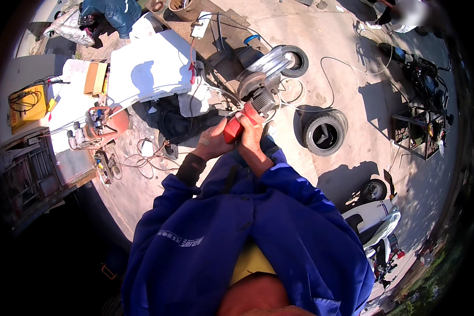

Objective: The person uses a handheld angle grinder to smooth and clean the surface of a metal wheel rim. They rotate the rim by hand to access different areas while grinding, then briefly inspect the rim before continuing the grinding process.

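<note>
In front of me is a power tool with a red body (234, 128), a finned grey motor housing (262, 100) and a rounded metal part like a disc guard (251, 86). My right hand (252, 136) is wrapped over the red body from the right. My left hand (213, 140) closes on the same red body from the left, its fingertips partly hidden. Just beyond the motor lies a shiny silver curved piece (266, 65); whether it belongs to the tool I cannot tell. White cords pass close by the tool.
Tyres lie on the concrete, one beyond the tool (295, 61), others stacked at right (324, 136). A white-covered surface (158, 66) and an orange compressor-like machine (110, 122) are at left. A dark metal frame (417, 132) stands far right. Cables cross the ground.
</note>
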Available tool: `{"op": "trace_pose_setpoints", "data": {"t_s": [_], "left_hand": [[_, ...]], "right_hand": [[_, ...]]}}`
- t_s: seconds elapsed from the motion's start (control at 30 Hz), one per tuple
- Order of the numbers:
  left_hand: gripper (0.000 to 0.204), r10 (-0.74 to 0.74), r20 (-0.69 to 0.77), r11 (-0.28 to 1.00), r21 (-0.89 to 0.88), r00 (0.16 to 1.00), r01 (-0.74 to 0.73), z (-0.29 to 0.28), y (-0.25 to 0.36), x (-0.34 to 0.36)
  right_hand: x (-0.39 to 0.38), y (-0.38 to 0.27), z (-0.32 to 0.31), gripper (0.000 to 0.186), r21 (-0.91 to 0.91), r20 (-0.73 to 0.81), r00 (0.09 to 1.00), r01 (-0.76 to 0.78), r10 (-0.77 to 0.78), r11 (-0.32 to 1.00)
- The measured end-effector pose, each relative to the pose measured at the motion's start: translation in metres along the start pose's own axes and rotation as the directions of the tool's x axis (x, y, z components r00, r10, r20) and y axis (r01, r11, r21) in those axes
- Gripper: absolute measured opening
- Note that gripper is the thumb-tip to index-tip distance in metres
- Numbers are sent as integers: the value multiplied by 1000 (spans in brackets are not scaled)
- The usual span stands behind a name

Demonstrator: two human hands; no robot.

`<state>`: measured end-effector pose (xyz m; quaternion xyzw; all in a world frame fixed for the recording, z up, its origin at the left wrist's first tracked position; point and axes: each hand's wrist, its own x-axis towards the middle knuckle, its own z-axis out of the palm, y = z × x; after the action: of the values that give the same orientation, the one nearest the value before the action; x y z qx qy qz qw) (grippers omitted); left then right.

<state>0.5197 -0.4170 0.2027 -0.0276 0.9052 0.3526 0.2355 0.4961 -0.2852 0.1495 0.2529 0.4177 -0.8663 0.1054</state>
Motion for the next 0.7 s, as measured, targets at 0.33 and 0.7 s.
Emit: {"op": "trace_pose_setpoints", "data": {"t_s": [0.33, 0.7], "left_hand": [[70, -5, 39, 999, 47, 999, 3, -9, 39, 34], [68, -61, 27, 998, 23, 998, 60, -7, 83, 61]], "right_hand": [[17, -62, 13, 20, 188, -7, 1000, 3, -2, 982], [59, -75, -7, 32, 185, -38, 997, -53, 61, 981]]}}
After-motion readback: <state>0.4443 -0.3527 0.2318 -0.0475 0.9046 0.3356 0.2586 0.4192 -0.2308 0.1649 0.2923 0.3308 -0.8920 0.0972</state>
